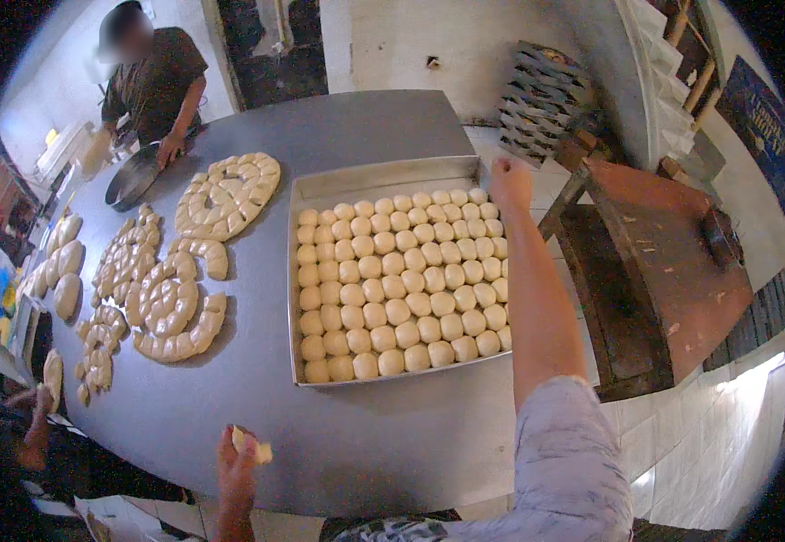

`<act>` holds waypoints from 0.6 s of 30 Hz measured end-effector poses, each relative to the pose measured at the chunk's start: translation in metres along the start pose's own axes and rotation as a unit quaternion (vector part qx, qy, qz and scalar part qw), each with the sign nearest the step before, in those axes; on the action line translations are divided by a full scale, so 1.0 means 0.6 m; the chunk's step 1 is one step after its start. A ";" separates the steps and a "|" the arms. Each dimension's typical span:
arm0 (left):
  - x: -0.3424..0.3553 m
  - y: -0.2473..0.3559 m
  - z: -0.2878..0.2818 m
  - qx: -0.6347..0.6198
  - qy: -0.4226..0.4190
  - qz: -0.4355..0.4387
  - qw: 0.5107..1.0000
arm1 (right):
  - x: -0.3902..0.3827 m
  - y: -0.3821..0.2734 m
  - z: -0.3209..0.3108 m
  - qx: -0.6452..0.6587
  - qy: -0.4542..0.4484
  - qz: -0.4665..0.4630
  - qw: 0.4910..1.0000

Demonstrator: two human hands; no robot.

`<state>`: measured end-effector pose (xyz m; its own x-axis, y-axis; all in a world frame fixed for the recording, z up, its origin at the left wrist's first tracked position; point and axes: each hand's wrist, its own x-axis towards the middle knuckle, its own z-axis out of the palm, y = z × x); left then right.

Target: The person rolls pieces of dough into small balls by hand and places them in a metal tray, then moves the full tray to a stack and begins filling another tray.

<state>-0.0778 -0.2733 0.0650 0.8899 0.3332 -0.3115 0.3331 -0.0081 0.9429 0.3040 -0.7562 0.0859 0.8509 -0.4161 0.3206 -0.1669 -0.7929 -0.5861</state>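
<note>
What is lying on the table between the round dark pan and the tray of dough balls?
In the head view, a large coil of cut dough lies between the round pan and the tray, on the grey tabletop.

A worker wears a loose, pale grey sleeve (568,447) with a faint lilac cast, seen between four and five o'clock, its cloth softly creased and its hem wide near the elbow. The right forearm (544,307) is bare beyond it. Both the left hand (237,459), at seven o'clock, and the right hand (510,181), between one and two, are ungloved. At six o'clock shows mottled dark-and-pale fabric (392,529), its pattern unclear.
</note>
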 end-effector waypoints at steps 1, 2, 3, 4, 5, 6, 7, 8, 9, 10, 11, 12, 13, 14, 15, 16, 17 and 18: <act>0.009 -0.014 -0.017 -0.080 0.024 -0.061 0.995 | -0.041 -0.067 0.005 0.166 0.013 -0.019 0.986; 0.012 -0.029 -0.026 -0.164 0.043 -0.122 0.978 | -0.092 -0.129 0.002 0.321 0.024 -0.032 0.946; 0.011 -0.043 -0.019 -0.190 -0.027 -0.130 0.973 | -0.145 -0.168 0.009 0.376 -0.013 -0.119 0.919; 0.006 -0.053 -0.009 -0.216 -0.081 -0.135 0.964 | -0.244 -0.243 -0.001 0.415 -0.094 -0.154 0.892; 0.006 -0.058 0.017 -0.243 -0.144 -0.137 0.949 | -0.323 -0.257 0.014 0.297 -0.184 -0.188 0.918; -0.004 -0.058 0.022 -0.274 -0.180 -0.130 0.936 | -0.433 -0.306 -0.001 0.282 -0.320 -0.236 0.873; -0.003 -0.058 0.042 -0.303 -0.228 -0.123 0.917 | -0.507 -0.314 -0.005 0.274 -0.352 -0.349 0.824; 0.002 -0.056 0.053 -0.330 -0.269 -0.111 0.898 | -0.576 -0.317 -0.007 0.277 -0.383 -0.447 0.759; 0.008 -0.047 0.038 -0.352 -0.305 -0.090 0.880 | -0.619 -0.307 0.006 0.291 -0.454 -0.379 0.752; 0.019 -0.040 0.006 -0.237 -0.318 -0.077 0.915 | -0.648 -0.296 0.020 0.299 -0.526 -0.313 0.732; 0.027 -0.027 -0.033 -0.118 -0.323 -0.072 0.936 | -0.674 -0.291 0.016 0.273 -0.539 -0.264 0.752; 0.038 -0.024 -0.070 0.003 -0.335 -0.075 0.939 | -0.693 -0.279 0.010 0.235 -0.542 -0.210 0.779; 0.059 -0.039 -0.115 -0.016 -0.206 -0.037 0.978 | -0.725 -0.254 0.006 0.202 -0.537 -0.254 0.779; 0.090 -0.068 -0.170 -0.032 -0.078 0.000 0.996 | -0.747 -0.246 0.008 0.170 -0.525 -0.293 0.781; 0.125 -0.086 -0.244 0.001 0.044 0.044 0.998 | -0.753 -0.270 0.020 0.108 -0.469 -0.397 0.782; 0.133 -0.063 -0.311 0.050 0.142 0.050 0.987 | -0.761 -0.294 0.019 0.040 -0.404 -0.487 0.773; 0.150 -0.064 -0.376 0.089 0.241 0.050 0.965 | -0.773 -0.315 0.030 -0.023 -0.328 -0.572 0.752; 0.174 -0.078 -0.437 0.127 0.333 0.050 0.933 | -0.777 -0.334 0.057 0.007 -0.298 -0.529 0.795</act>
<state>-0.0821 0.0090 0.0194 0.5576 0.8301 -0.0021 0.3978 -0.2650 0.8783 -0.0422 -0.3878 0.0283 0.5969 0.7681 0.2319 0.8007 -0.5519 -0.2329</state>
